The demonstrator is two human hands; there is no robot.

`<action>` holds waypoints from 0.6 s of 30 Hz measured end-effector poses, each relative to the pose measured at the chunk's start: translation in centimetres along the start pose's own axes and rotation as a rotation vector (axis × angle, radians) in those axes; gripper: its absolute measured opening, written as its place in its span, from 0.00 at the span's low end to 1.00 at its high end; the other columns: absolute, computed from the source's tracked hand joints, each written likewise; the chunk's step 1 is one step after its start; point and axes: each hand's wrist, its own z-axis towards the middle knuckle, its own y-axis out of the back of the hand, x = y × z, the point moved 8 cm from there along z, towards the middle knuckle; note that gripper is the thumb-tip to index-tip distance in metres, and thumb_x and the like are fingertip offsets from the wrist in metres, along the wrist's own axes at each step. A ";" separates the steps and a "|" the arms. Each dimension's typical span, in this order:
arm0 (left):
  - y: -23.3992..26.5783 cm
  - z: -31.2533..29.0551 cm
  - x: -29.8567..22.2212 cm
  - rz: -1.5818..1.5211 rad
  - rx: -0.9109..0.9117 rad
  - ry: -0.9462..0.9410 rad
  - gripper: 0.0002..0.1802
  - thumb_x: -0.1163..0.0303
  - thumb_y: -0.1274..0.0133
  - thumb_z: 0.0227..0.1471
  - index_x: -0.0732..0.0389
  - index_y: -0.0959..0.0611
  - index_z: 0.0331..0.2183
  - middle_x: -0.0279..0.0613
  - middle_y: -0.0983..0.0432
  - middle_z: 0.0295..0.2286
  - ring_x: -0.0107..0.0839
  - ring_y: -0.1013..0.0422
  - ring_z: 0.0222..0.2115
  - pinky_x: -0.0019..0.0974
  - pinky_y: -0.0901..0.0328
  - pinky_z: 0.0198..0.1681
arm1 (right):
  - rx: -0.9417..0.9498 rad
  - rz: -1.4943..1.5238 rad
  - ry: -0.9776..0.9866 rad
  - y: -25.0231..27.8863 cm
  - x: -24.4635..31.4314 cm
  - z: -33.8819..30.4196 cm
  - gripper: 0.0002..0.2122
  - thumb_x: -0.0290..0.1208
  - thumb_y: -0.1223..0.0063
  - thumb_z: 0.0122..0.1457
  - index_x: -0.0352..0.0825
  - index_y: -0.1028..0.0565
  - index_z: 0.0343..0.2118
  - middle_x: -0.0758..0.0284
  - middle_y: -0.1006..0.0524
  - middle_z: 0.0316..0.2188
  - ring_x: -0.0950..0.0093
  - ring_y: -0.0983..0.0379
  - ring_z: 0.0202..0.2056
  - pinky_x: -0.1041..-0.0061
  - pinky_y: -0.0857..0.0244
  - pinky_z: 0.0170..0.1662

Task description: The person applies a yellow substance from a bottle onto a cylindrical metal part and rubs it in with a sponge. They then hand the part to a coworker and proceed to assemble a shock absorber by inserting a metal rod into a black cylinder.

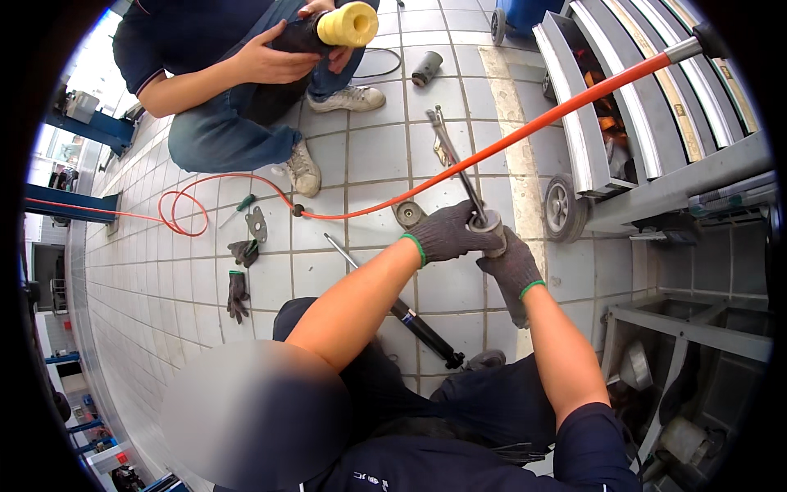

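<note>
My left hand [455, 236], in a dark grey glove with a green cuff, is closed at the rim of a grey round hollow part [489, 237]. My right hand [516, 266], gloved alike, wraps the same part from below. A long dark metal tool [456, 160] slants up from the part's opening; its lower end lies against or inside the rim, and I cannot tell which. Below my hands a shock absorber [420, 328] lies on the floor, its bare rod pointing up left. Left of my left hand is a round metal mount [407, 214].
A co-worker's hands [279, 61] hold a yellow bump stop [348, 25] on a black sleeve. An orange-red hose [508, 148] crosses beyond my hands. On the tiles are spare gloves [237, 295], a flat plate [257, 224], a screwdriver [244, 203], a grey cylinder [426, 68]. An open-drawered tool cart [590, 156] stands right.
</note>
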 end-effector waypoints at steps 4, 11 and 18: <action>0.7 -1.6 8.2 0.170 0.019 0.149 0.58 0.37 0.33 0.57 0.66 0.34 0.73 0.56 0.22 0.60 0.40 0.17 0.41 0.41 0.23 0.50 | -0.066 -0.018 -0.241 -0.8 -6.5 3.0 0.29 0.37 0.24 0.48 0.37 0.25 0.53 0.51 0.15 0.48 0.49 0.17 0.52 0.54 0.23 0.57; 3.9 -5.8 26.5 0.270 0.032 0.602 0.45 0.34 0.42 0.59 0.68 0.14 0.55 0.62 0.14 0.46 0.52 0.17 0.46 0.51 0.24 0.52 | -0.090 -0.246 -0.536 -3.1 -15.8 5.1 0.33 0.41 0.27 0.50 0.37 0.27 0.59 0.49 0.16 0.53 0.48 0.19 0.56 0.53 0.25 0.61; 5.2 -11.3 42.5 0.077 -0.304 0.981 0.41 0.30 0.39 0.58 0.67 0.14 0.35 0.52 0.22 0.27 0.48 0.24 0.26 0.56 0.23 0.30 | -0.085 -0.374 -0.627 -5.9 -20.2 6.1 0.31 0.44 0.29 0.55 0.33 0.26 0.58 0.46 0.17 0.55 0.47 0.19 0.58 0.52 0.25 0.61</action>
